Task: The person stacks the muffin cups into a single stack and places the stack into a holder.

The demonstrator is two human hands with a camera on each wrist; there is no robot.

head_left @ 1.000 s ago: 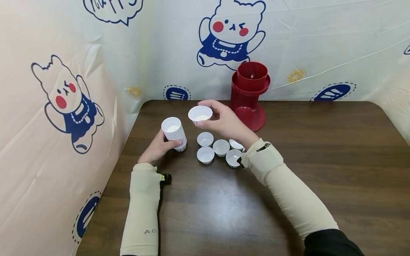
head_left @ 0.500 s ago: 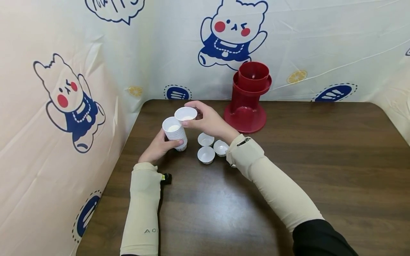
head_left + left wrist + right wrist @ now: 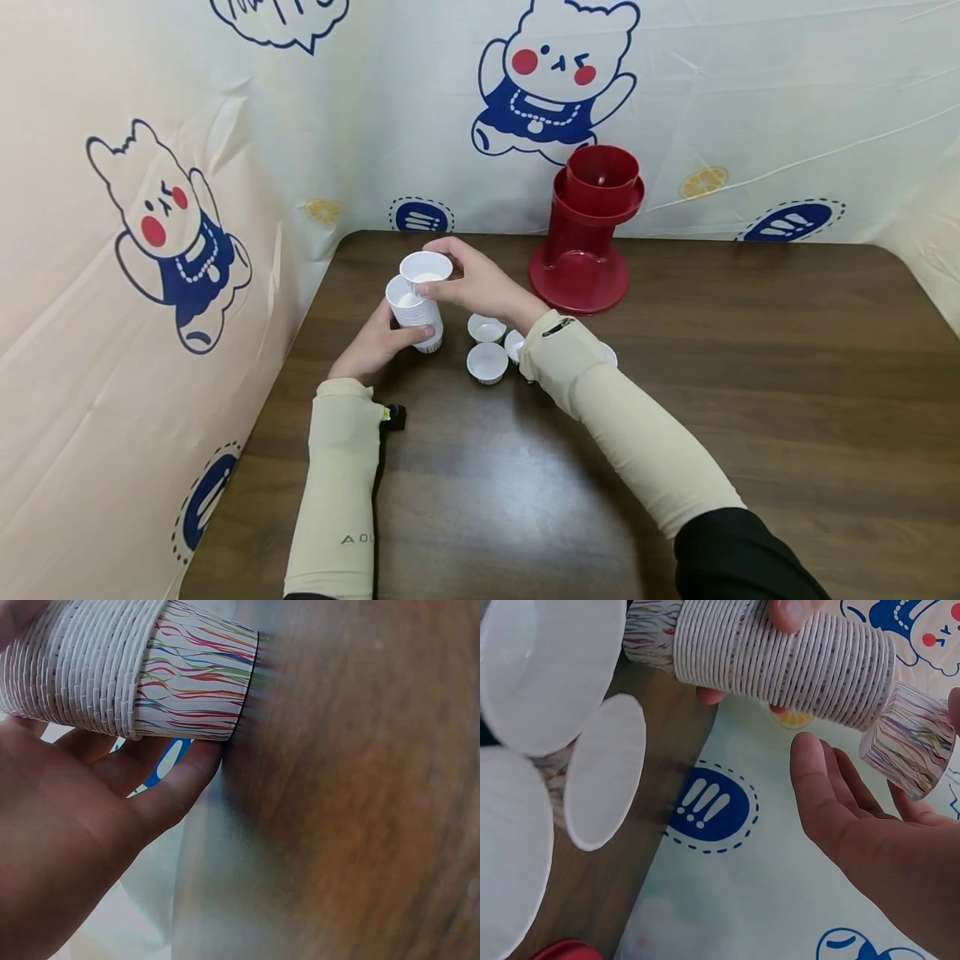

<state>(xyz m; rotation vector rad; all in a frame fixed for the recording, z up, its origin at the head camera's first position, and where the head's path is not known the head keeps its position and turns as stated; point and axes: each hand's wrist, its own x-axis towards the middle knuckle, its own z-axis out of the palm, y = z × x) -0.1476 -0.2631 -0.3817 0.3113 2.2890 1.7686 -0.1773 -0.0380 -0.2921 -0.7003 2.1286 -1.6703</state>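
Note:
My left hand (image 3: 375, 343) grips a tall stack of nested white paper cups (image 3: 417, 315) above the table, thumb across the near side. Colourful wavy lines mark the bottom cup of the stack (image 3: 199, 675) in the left wrist view. Between thumb and fingers of my right hand (image 3: 483, 287) is a single paper cup (image 3: 426, 267), right at the mouth of the stack. In the right wrist view, this cup (image 3: 911, 742) sits tilted against the stack's rim end; how far it goes in is hard to tell. Several loose cups (image 3: 487, 364) stand below my right forearm, partly hidden.
A red cup-shaped holder (image 3: 581, 233) with a round base stands at the back of the brown wooden table (image 3: 480, 500). A printed cloth (image 3: 720, 108) hangs behind and to the left. Another loose cup (image 3: 609, 356) shows just past the right sleeve.
My right hand has moved left with its cup, from above the loose cups to the stack's mouth. The left hand keeps its hold on the stack. The head view has shifted slightly.

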